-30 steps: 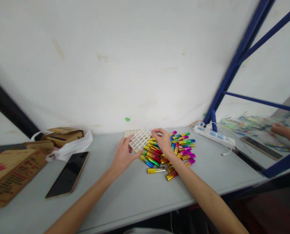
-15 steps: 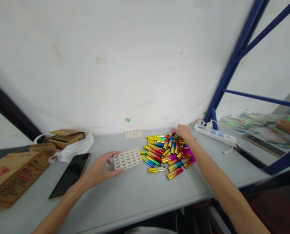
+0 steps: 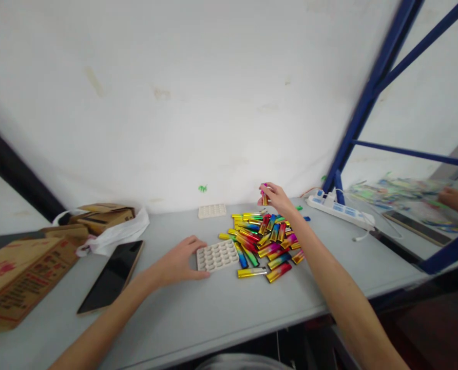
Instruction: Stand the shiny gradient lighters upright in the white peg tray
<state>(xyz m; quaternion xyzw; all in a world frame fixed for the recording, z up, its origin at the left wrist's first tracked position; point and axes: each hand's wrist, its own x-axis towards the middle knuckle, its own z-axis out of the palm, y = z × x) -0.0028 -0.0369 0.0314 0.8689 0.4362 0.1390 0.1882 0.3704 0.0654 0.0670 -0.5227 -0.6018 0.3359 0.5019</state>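
Observation:
A heap of shiny multicoloured lighters [image 3: 265, 240] lies in the middle of the grey table [image 3: 213, 313]. My left hand [image 3: 178, 262] rests on the table with its fingers holding the left edge of a white tray with rows of small holes [image 3: 218, 255], just left of the heap. My right hand [image 3: 275, 198] is raised above the far side of the heap, pinching one lighter [image 3: 264, 195] upright. A second white tray [image 3: 212, 210] lies by the wall.
A black phone [image 3: 111, 276] lies at the left, beside a white plastic bag [image 3: 115, 234] and cardboard boxes [image 3: 19, 275]. A white power strip [image 3: 339, 211] sits at the right by a blue frame [image 3: 362, 118]. Another person's hand [image 3: 454, 198] works at the far right.
My left hand slid the holed tray to the right, up against the heap. My right hand rose from the heap's far side with one lighter pinched in its fingers.

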